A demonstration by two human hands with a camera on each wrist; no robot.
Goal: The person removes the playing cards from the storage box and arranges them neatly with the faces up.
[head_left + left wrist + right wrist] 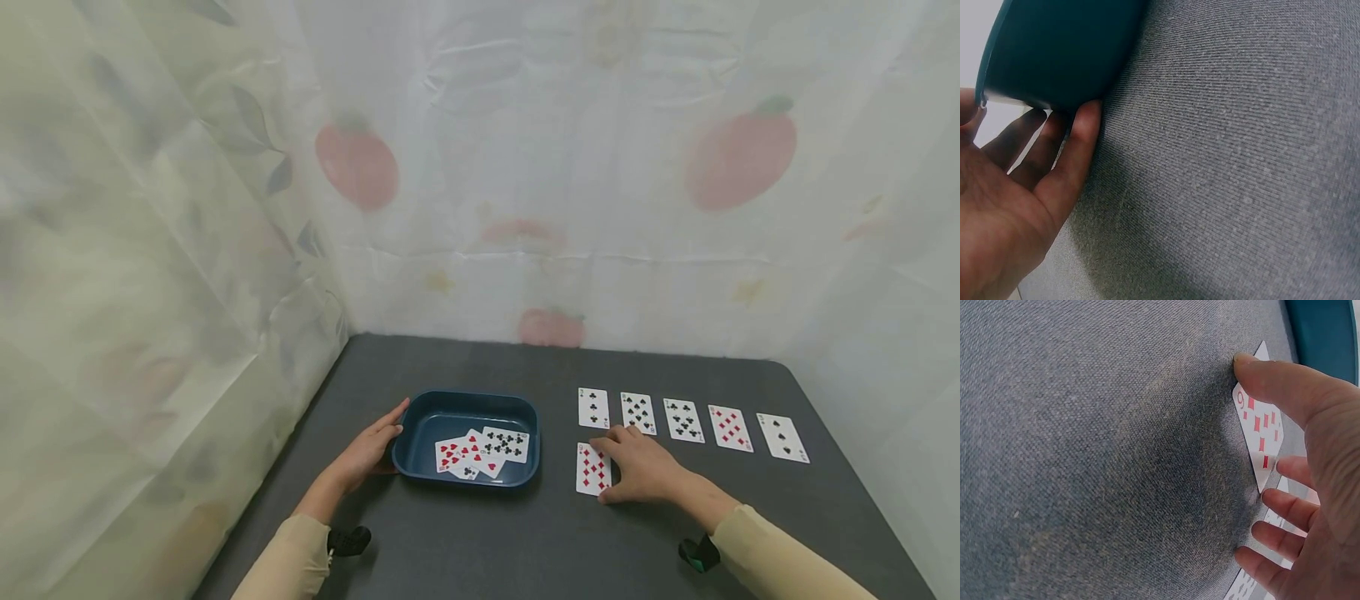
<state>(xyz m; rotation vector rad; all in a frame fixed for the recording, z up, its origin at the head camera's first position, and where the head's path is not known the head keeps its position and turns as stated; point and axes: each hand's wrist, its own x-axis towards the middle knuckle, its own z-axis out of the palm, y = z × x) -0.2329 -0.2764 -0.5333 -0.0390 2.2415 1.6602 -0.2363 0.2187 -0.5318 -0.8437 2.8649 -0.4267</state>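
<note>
My right hand (637,467) pinches the nine of diamonds (588,471) by its ends, thumb at the near edge and fingertips at the far edge. That card (1259,428) lies close over the dark cloth in the right wrist view, between thumb and fingers. At the left end of a blue tray (525,477), my left hand (367,454) rests with extended fingers against the outer wall. In the left wrist view the fingers (1079,147) touch the tray's side near the cloth. Inside the tray are several overlapping face-up cards (483,450), hearts and clubs.
Beyond my right hand runs a row of face-up cards: a three of clubs (593,408), a spade card (638,412), a club card (683,421), a diamond card (730,427) and a three of spades (782,437). A patterned curtain (480,250) borders the dark table (450,542).
</note>
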